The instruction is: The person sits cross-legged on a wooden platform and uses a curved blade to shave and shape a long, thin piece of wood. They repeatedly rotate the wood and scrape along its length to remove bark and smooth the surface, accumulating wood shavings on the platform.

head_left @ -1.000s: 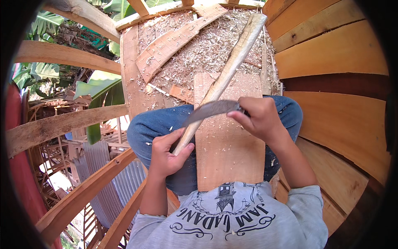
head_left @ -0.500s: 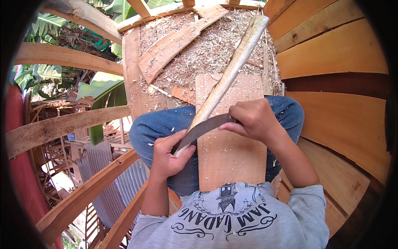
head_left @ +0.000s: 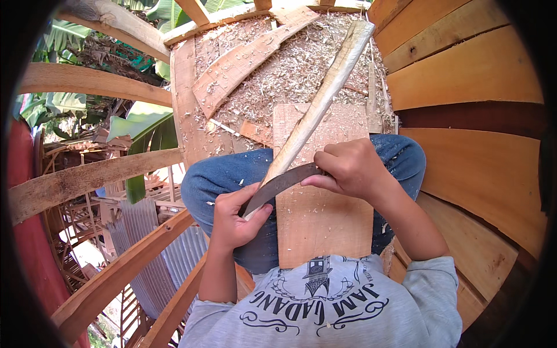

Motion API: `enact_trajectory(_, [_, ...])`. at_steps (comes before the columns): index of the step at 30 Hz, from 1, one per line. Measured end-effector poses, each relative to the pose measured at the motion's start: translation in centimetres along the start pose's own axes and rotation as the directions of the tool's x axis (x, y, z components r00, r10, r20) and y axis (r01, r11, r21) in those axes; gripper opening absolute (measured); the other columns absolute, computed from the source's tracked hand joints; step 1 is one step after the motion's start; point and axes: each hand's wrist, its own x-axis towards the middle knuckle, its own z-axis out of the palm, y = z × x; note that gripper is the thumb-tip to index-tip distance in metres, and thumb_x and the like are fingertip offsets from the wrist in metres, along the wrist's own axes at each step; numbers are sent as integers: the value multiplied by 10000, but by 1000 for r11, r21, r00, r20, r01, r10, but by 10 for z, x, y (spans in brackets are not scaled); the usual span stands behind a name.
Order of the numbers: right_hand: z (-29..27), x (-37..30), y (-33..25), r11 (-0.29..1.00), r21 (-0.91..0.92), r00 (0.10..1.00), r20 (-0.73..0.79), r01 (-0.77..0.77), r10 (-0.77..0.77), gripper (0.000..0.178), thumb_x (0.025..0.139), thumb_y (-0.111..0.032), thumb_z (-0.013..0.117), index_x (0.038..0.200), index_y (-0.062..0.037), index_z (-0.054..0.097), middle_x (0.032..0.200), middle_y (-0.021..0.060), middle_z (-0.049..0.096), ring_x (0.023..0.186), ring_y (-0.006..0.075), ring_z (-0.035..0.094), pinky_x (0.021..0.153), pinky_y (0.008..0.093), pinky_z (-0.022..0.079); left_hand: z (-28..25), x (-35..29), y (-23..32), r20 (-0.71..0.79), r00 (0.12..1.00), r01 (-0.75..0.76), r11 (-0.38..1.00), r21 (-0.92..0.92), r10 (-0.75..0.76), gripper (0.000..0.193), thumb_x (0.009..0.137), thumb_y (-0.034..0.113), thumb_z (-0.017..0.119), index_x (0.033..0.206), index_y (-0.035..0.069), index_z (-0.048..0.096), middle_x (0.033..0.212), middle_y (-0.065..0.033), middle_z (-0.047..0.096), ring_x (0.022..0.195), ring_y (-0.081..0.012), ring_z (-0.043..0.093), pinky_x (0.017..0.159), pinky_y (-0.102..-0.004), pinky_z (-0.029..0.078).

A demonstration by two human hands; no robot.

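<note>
A long, pale strip of wood with a rough brown edge (head_left: 322,104) slants from my lap up toward the far right. My left hand (head_left: 239,216) is closed around its near end. In my right hand (head_left: 350,167) is a curved, dark-bladed knife (head_left: 282,184), gripped near the handle, which the fingers mostly hide. The blade lies across the strip, its tip close to my left thumb and fingers. Beneath them a flat wooden board (head_left: 325,223) rests across my lap, with a few shavings on it.
Curled wood shavings (head_left: 290,64) cover the floor ahead. An angled plank (head_left: 238,61) lies among them. Slatted rails (head_left: 93,174) stand on the left, with banana leaves (head_left: 145,127) and corrugated sheets (head_left: 139,255) beyond. A wall of wooden boards (head_left: 464,69) rises on the right.
My right hand and the knife have shifted slightly left and down along the strip. My left hand and the strip stay nearly in place.
</note>
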Motion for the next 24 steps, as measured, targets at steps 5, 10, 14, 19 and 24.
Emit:
enact_trajectory(5, [-8, 3, 26, 926, 155, 919, -148, -345, 367, 454, 834, -443, 642, 611, -65, 526, 502, 83, 502, 447, 248, 553, 424, 339, 413, 1, 0, 1, 11, 997, 79, 997, -15, -79, 354, 716, 72, 690, 1040, -66, 644, 687, -98, 626, 584, -88, 575, 554, -226, 442])
enact_trajectory(10, [-9, 3, 31, 922, 201, 932, -83, -330, 352, 463, 892, -408, 594, 643, -21, 543, 516, 117, 531, 439, 230, 545, 423, 319, 386, -1, -1, -3, -1, 997, 73, 996, -42, -73, 360, 713, 65, 687, 1047, -60, 645, 682, -76, 626, 580, -84, 571, 554, -219, 440])
enact_trajectory(14, [-3, 2, 10, 928, 271, 949, -116, -255, 294, 450, 913, -371, 583, 660, 0, 553, 524, 127, 521, 432, 196, 514, 434, 314, 389, 4, 3, 5, -36, 997, 73, 996, -45, -75, 255, 707, 98, 657, 907, -61, 649, 620, -17, 569, 555, -62, 520, 529, -207, 405])
enact_trajectory(19, [-11, 6, 44, 845, 309, 858, -142, -436, 494, 404, 908, -340, 601, 704, 6, 557, 520, 123, 501, 435, 180, 499, 440, 315, 387, 5, -2, 0, -63, 995, 76, 993, -87, -82, 263, 707, 97, 656, 912, -69, 645, 618, -20, 559, 557, -70, 519, 531, -213, 404])
enact_trajectory(24, [6, 1, 16, 961, 231, 972, -140, -152, 187, 444, 884, -369, 622, 643, -9, 526, 523, 145, 501, 425, 227, 511, 428, 330, 387, 1, 3, 3, -53, 995, 86, 994, -66, -90, 268, 704, 106, 662, 907, -68, 642, 618, -19, 557, 560, -73, 518, 532, -214, 402])
